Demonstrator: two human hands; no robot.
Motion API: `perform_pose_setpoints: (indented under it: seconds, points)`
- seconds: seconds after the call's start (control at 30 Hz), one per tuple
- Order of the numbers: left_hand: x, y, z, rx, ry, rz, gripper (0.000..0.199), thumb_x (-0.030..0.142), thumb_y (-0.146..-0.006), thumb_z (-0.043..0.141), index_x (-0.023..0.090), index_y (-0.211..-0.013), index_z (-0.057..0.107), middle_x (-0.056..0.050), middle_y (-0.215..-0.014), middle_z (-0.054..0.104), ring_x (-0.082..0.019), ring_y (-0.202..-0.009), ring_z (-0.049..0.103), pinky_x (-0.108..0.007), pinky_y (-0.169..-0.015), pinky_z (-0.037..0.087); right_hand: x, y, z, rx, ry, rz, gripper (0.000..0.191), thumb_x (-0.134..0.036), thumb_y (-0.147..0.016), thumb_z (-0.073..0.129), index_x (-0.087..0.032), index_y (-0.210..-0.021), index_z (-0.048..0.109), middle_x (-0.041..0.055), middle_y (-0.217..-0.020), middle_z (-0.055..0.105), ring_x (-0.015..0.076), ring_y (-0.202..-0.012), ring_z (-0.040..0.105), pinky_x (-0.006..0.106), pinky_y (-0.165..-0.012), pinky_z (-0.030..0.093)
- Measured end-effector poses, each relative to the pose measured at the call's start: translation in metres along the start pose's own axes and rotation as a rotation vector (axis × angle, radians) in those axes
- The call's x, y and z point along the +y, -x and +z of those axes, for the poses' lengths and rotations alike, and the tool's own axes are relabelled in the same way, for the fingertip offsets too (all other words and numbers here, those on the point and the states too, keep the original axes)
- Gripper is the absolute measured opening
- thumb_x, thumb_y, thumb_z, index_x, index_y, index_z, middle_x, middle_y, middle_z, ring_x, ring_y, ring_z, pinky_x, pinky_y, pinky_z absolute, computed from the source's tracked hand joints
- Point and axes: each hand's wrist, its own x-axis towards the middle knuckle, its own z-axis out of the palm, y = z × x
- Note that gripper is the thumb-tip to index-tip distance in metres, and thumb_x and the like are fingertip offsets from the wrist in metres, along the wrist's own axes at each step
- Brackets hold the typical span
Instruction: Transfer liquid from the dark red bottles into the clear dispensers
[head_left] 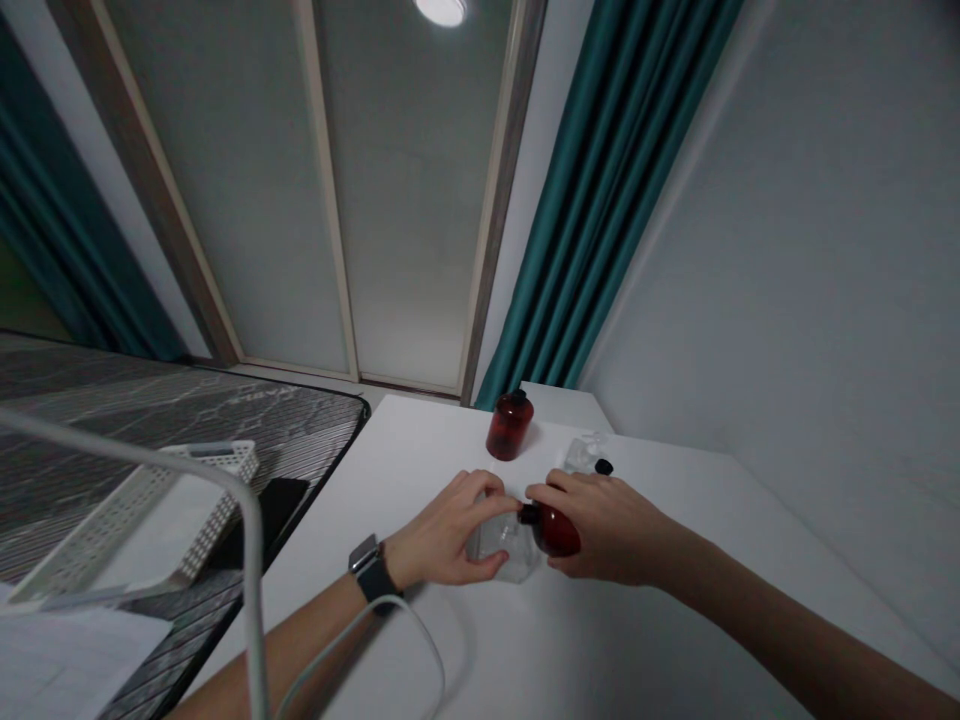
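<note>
My left hand (450, 530) grips a clear plastic container (499, 548) low on the white table (675, 620). My right hand (600, 525) holds a dark red bottle (559, 530) on its side, its black-capped neck pressed against the clear container's top. Behind them a second dark red bottle (510, 425) stands upright with a black cap. To the back right lies another clear plastic piece (581, 455), and a small black cap (604, 466) sits against it.
A watch (367, 565) is on my left wrist, and a white cable (390, 610) crosses the table's near part. Left of the table's edge lie a white slotted tray (210, 470) and a dark phone (274, 510) on a grey patterned mat (150, 410). A white rail (251, 560) crosses the left foreground.
</note>
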Motion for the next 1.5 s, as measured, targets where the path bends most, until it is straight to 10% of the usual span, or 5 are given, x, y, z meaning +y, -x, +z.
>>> perform_pose_setpoints:
  seconds: [1.5]
  points:
    - [0.0024, -0.0016, -0.0027, 0.003, -0.022, 0.024, 0.053, 0.021, -0.077, 0.069, 0.020, -0.126, 0.049, -0.010, -0.114, 0.052, -0.025, -0.102, 0.052, -0.039, -0.089, 0.045, -0.0010, -0.0001, -0.0023, -0.004, 0.013, -0.006, 0.045, -0.031, -0.072, 0.073, -0.025, -0.114, 0.058, 0.0051, -0.103, 0.065, 0.0252, -0.087, 0.067, 0.031, -0.065, 0.033]
